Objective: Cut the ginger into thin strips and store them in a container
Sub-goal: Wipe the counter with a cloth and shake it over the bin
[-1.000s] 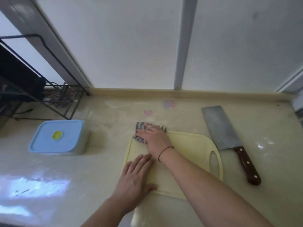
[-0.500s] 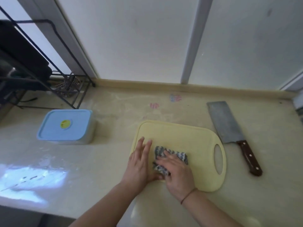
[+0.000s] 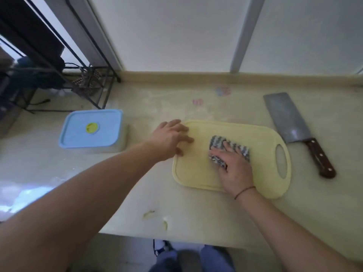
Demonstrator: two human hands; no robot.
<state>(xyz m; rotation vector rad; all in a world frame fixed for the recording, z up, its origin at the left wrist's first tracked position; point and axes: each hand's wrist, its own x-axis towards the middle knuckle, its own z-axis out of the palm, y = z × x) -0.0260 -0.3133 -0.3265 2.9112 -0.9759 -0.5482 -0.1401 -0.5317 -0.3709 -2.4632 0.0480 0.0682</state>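
Right hand presses cloth flat on cutting board — left hand steadies its edge, fingers relaxed.

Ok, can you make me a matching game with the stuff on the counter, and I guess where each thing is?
Things:
1. cleaver
2. striped cloth
3. blue-lidded container
4. ginger scraps

Places:
A. left of the cutting board, lid on
B. near the counter's front edge
C. right of the cutting board, lying flat
D. on the cutting board, under the right hand

Pairs: 1-C, 2-D, 3-A, 4-B
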